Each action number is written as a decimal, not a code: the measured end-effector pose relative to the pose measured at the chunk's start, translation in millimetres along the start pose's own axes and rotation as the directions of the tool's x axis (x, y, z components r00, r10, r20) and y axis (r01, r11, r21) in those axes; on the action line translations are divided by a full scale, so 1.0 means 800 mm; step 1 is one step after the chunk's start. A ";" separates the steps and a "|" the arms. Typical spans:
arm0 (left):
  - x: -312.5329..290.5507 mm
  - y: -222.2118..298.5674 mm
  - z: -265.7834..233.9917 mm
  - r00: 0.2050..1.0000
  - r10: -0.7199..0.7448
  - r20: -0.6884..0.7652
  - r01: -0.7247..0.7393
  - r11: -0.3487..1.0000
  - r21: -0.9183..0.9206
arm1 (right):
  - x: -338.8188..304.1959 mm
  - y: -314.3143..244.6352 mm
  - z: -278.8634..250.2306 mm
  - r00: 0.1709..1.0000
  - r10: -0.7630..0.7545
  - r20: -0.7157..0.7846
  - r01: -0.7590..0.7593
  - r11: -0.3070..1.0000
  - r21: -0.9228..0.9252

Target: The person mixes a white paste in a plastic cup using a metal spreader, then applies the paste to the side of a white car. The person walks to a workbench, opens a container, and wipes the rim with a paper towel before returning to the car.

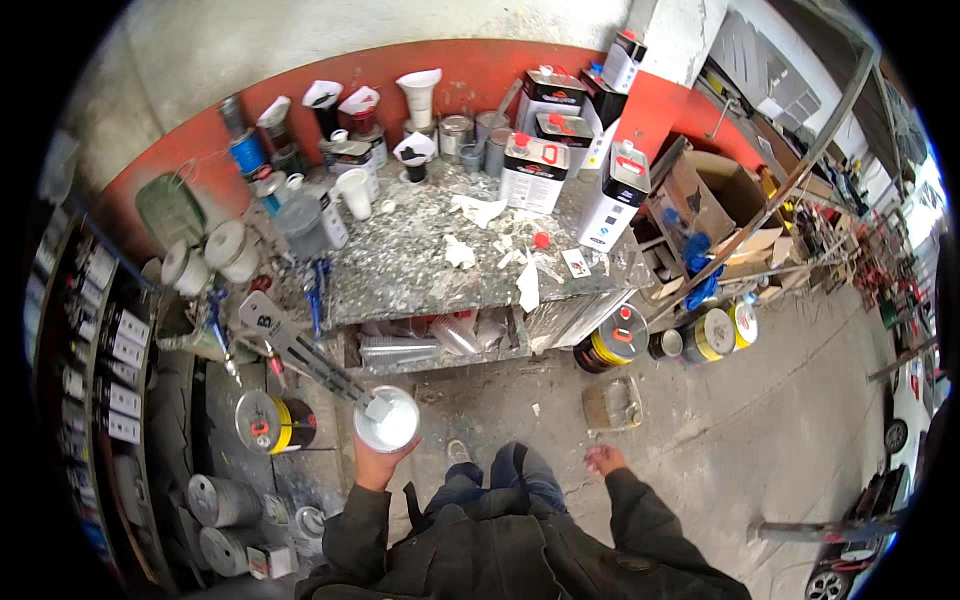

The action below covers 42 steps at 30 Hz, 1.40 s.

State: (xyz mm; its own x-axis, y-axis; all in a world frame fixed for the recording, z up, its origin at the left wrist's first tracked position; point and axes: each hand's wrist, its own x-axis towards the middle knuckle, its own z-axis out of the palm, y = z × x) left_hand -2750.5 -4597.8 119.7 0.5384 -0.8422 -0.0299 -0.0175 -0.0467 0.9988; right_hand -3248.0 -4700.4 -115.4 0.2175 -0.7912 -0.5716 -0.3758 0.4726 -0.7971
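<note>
My left hand (376,462) is wrapped round a cup of pale, whitish liquid (390,420), which I hold up in front of me. A long flat metal mixing stick (305,350) with slots stands in the cup and leans out to the far left. Its lower end is coated with the pale liquid. Off to the right, above the floor, my right hand (604,460) hangs away from the cup. Its fingers are loosely bent and a little apart, and nothing shows in them.
A paint-spattered bench (400,275) stands ahead, with metal cans (535,175), cups with paper strainers (418,95) and crumpled paper. Its open drawer (430,345) holds clear plastic cups. Black-and-yellow drums (612,340) and a square container (612,405) stand on the floor. Shelves (115,390) line the left.
</note>
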 end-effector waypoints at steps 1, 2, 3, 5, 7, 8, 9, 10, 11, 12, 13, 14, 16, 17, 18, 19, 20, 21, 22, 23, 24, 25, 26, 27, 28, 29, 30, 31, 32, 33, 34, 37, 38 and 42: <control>0.028 0.010 0.008 0.996 0.081 0.024 -0.082 0.997 0.009 | 0.022 -0.052 0.006 1.000 -0.024 0.011 0.024 1.000 0.017; 0.056 0.024 0.020 0.995 0.092 0.046 -0.092 0.996 -0.006 | 0.044 -0.096 0.008 0.993 -0.113 0.020 0.113 0.994 -0.001; 0.081 0.039 0.035 0.992 0.104 0.067 -0.102 0.994 -0.027 | 0.068 -0.141 0.005 0.979 -0.203 0.028 0.204 0.979 -0.024; 0.122 0.041 0.053 0.994 0.071 0.083 -0.067 0.997 -0.047 | 0.128 -0.245 -0.005 0.932 -0.363 0.024 0.298 0.725 -0.621; 0.157 0.026 0.065 0.994 -0.029 0.103 0.033 0.999 -0.037 | 0.174 -0.364 0.000 0.876 -0.483 0.017 0.477 0.860 -0.182; 0.168 0.019 0.068 0.992 -0.083 0.095 0.086 0.996 -0.030 | 0.178 -0.459 0.007 0.888 -0.451 0.091 0.447 0.800 -0.399; 0.178 0.018 0.077 0.991 -0.095 0.094 0.099 0.995 -0.030 | 0.196 -0.518 0.007 0.828 -0.555 0.085 0.528 0.719 -0.452; 0.194 0.020 0.089 0.990 -0.095 0.105 0.099 0.995 -0.034 | 0.244 -0.544 -0.011 0.781 -0.618 0.091 0.597 0.696 -0.398; 0.206 0.022 0.096 0.992 -0.095 0.081 0.097 0.995 -0.032 | 0.254 -0.613 -0.004 0.757 -0.641 0.127 0.599 0.602 -0.528; 0.219 0.027 0.104 0.994 -0.090 0.064 0.092 0.995 -0.029 | 0.282 -0.655 -0.009 0.694 -0.703 0.152 0.630 0.492 -0.601; 0.228 0.032 0.109 0.995 -0.088 0.038 0.089 0.996 -0.016 | 0.317 -0.688 -0.011 0.651 -0.734 0.194 0.632 0.383 -0.673; 0.234 0.033 0.113 0.996 -0.088 0.015 0.088 0.996 -0.003 | 0.344 -0.725 -0.010 0.627 -0.741 0.241 0.635 0.307 -0.709; 0.252 0.031 0.116 0.996 -0.088 -0.024 0.089 0.994 0.057 | 0.394 -0.783 -0.002 0.597 -0.720 0.353 0.610 0.123 -0.783; 0.257 0.037 0.121 0.994 -0.100 -0.042 0.101 0.995 0.020 | 0.427 -0.797 -0.003 0.613 -0.697 0.372 0.572 0.065 -0.818; 0.263 0.038 0.126 0.993 -0.105 -0.058 0.106 0.994 0.013 | 0.455 -0.806 -0.005 0.629 -0.674 0.389 0.530 0.005 -0.848; 0.270 0.041 0.128 0.990 -0.109 -0.089 0.110 0.994 0.008 | 0.476 -0.814 0.001 0.655 -0.636 0.409 0.514 -0.023 -0.858; 0.273 0.046 0.134 0.987 -0.098 -0.131 0.097 0.995 -0.011 | 0.493 -0.819 0.003 0.680 -0.597 0.425 0.495 -0.053 -0.867; 0.276 0.054 0.144 0.982 -0.086 -0.170 0.082 0.996 -0.029 | 0.506 -0.821 0.004 0.705 -0.559 0.435 0.475 -0.083 -0.876; 0.281 0.060 0.147 0.975 -0.064 -0.211 0.057 0.998 -0.041 | 0.513 -0.825 0.010 0.746 -0.514 0.423 0.444 -0.089 -0.892; 0.280 0.040 0.137 0.987 -0.095 -0.129 0.096 0.995 -0.002 | 0.519 -0.829 0.016 0.768 -0.476 0.428 0.443 -0.087 -0.892; 0.286 0.034 0.136 0.986 -0.098 -0.135 0.101 0.995 0.013 | 0.524 -0.833 0.020 0.790 -0.438 0.429 0.439 -0.085 -0.894; 0.290 0.029 0.139 0.985 -0.105 -0.136 0.109 0.994 0.019 | 0.522 -0.839 0.022 0.795 -0.417 0.441 0.448 -0.086 -0.890; 0.293 0.024 0.140 0.984 -0.113 -0.136 0.117 0.993 0.026 | 0.519 -0.845 0.024 0.800 -0.397 0.451 0.457 -0.086 -0.886; 0.297 0.018 0.140 0.982 -0.126 -0.139 0.129 0.992 0.009 | 0.517 -0.849 0.025 0.804 -0.376 0.460 0.464 -0.085 -0.882; 0.304 0.020 0.143 0.984 -0.130 -0.125 0.131 0.991 -0.006 | 0.515 -0.854 0.023 0.799 -0.369 0.475 0.474 -0.101 -0.875; 0.312 0.024 0.145 0.985 -0.135 -0.112 0.133 0.991 -0.020 | 0.513 -0.856 0.021 0.793 -0.361 0.491 0.484 -0.117 -0.867; 0.321 0.030 0.147 0.985 -0.139 -0.098 0.136 0.990 -0.033 | 0.514 -0.858 0.017 0.787 -0.352 0.507 0.494 -0.132 -0.859; 0.331 0.037 0.151 0.986 -0.118 -0.120 0.116 0.993 -0.021 | 0.518 -0.858 0.013 0.774 -0.362 0.520 0.509 -0.133 -0.851; 0.340 0.045 0.157 0.985 -0.096 -0.141 0.096 0.995 -0.009 | 0.521 -0.858 0.008 0.771 -0.357 0.527 0.513 -0.142 -0.847; 0.346 0.049 0.160 0.984 -0.074 -0.161 0.076 0.997 0.004 | 0.522 -0.857 0.002 0.769 -0.353 0.534 0.517 -0.150 -0.843; 0.351 0.043 0.157 0.989 -0.082 -0.126 0.085 0.996 0.013 | 0.521 -0.859 0.000 0.764 -0.352 0.541 0.522 -0.155 -0.839; 0.367 0.025 0.146 0.994 -0.103 -0.031 0.105 0.993 0.056 | 0.518 -0.865 -0.010 0.772 -0.324 0.547 0.508 -0.203 -0.837; 0.374 0.024 0.145 0.994 -0.107 -0.007 0.107 0.991 0.081 | 0.521 -0.865 -0.017 0.759 -0.336 0.557 0.513 -0.217 -0.830; 0.411 0.013 0.146 0.986 -0.151 0.064 0.145 0.985 0.089 | 0.537 -0.859 -0.058 0.727 -0.367 0.581 0.513 -0.272 -0.814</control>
State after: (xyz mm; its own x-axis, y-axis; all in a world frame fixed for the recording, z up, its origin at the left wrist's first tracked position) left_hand -2671.9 -4937.6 115.3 0.4795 -0.8583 -0.1829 -0.0140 -0.2159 0.9763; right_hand -2938.0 -5382.6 195.8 0.8192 -0.5226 -0.2361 -0.5192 -0.8507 0.0817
